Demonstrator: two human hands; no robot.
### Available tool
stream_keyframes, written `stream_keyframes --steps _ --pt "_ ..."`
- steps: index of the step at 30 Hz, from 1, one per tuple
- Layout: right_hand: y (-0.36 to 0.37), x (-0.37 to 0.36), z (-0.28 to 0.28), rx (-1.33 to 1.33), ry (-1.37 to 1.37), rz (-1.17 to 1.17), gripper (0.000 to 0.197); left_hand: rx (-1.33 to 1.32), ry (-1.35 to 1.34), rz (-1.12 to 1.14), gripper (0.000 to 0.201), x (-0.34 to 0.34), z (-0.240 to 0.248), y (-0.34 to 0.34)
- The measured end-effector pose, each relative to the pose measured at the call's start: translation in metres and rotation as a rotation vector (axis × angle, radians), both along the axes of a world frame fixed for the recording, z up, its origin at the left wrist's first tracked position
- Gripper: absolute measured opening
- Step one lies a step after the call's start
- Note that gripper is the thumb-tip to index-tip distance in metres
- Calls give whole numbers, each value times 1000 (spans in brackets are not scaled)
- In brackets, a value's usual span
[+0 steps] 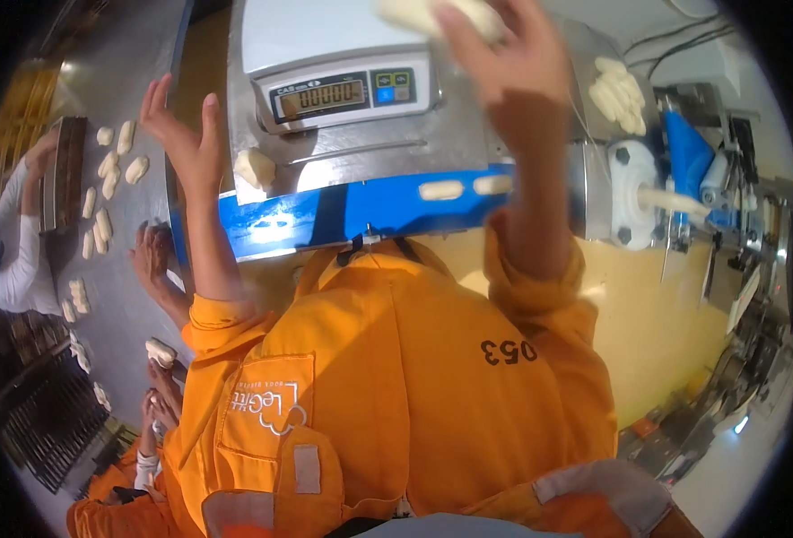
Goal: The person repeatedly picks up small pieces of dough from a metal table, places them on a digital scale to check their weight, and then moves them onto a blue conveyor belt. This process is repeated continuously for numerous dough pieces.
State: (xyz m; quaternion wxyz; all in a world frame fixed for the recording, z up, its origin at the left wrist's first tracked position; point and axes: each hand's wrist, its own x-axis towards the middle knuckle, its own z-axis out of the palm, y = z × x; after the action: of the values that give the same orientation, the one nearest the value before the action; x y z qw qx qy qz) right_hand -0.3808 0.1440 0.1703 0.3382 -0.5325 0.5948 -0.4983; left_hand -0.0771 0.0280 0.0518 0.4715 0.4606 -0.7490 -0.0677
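My right hand (513,58) grips a pale dough piece (414,14) at the top of the view, over the weighing scale (275,45). Part of that dough is out of frame. Raised left of the scale, my left hand (186,134) is open with its fingers spread, holding nothing. A small lump of dough (255,168) sits near it on the corner of the steel table (361,143). Below, two dough pieces (441,190) lie on the blue conveyor belt (352,211), close to my right forearm.
At right, a dough strand (670,199) sticks out of a white machine head (631,197). A dough pile (618,97) lies behind it. On the left steel table (141,305) are several dough pieces (109,166), co-workers' hands (152,255) and a person in white sleeves (20,260).
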Motion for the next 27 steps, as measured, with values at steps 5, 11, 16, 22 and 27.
stream_keyframes --steps 5,11,16,22,27 --pt "-1 9 -81 -427 416 -442 25 -13 -42 -2 55 -8 7 12" --pt "146 6 -276 -260 359 -485 13 43 -4 57 49 7 8 13" --pt "139 22 -358 78 814 -32 62 -173 -191 -226 42 -39 38 -36" --pt "114 16 -389 195 950 180 44 93 -585 -533 46 -103 77 -64" --pt "139 22 -300 238 550 -68 46 -86 -664 -607 43 -124 26 -96"
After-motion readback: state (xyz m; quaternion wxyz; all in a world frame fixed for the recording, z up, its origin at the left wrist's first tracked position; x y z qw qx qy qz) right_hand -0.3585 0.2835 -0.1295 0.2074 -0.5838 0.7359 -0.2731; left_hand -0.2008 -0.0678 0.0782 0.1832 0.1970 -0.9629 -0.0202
